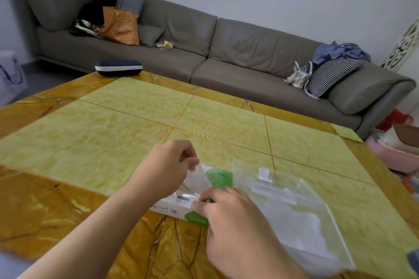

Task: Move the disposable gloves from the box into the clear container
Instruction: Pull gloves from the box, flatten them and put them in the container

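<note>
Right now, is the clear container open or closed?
Open. The clear container has its transparent lid raised at the far edge, and some pale gloves already lie inside.

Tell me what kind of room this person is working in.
Most likely a home living room. A long grey sofa strewn with cushions, bags and clothes runs along the wall, and the hands work at a low yellow stone-patterned table in front of it.

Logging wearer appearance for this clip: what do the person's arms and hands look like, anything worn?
Both forearms are bare to the frame edge, with no sleeves showing. The left hand and right hand wear no gloves, rings, watch or bracelet, and the fingers carry no visible markings.
</note>
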A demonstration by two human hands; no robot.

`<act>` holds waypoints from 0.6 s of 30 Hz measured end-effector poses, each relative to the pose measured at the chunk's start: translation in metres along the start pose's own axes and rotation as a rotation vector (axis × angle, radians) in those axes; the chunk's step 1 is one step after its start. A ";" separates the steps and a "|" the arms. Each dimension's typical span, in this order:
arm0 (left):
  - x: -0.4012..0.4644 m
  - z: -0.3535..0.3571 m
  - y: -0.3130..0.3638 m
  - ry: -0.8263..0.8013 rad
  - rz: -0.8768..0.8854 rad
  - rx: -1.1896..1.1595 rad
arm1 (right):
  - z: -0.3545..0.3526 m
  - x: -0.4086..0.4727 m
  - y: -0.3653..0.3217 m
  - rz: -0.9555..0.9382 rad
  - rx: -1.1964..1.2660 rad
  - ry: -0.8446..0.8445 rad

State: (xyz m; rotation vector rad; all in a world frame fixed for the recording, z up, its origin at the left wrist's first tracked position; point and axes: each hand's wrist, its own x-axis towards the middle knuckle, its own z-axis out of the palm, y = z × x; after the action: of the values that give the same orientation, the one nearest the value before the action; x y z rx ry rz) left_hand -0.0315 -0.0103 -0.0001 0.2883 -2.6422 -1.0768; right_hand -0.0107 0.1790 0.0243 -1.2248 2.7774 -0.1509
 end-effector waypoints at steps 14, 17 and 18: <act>-0.002 -0.012 0.002 -0.142 -0.036 -0.079 | 0.004 0.002 0.004 0.006 0.024 0.019; -0.003 -0.011 0.001 -0.143 0.029 0.092 | 0.003 0.001 0.004 0.005 0.030 0.014; -0.003 -0.010 0.002 -0.119 0.039 0.067 | 0.002 0.001 0.004 -0.001 0.026 0.017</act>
State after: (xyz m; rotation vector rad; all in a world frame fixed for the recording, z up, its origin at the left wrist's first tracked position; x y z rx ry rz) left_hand -0.0257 -0.0148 0.0079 0.1908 -2.7802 -1.0248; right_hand -0.0137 0.1809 0.0213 -1.2246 2.7800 -0.1980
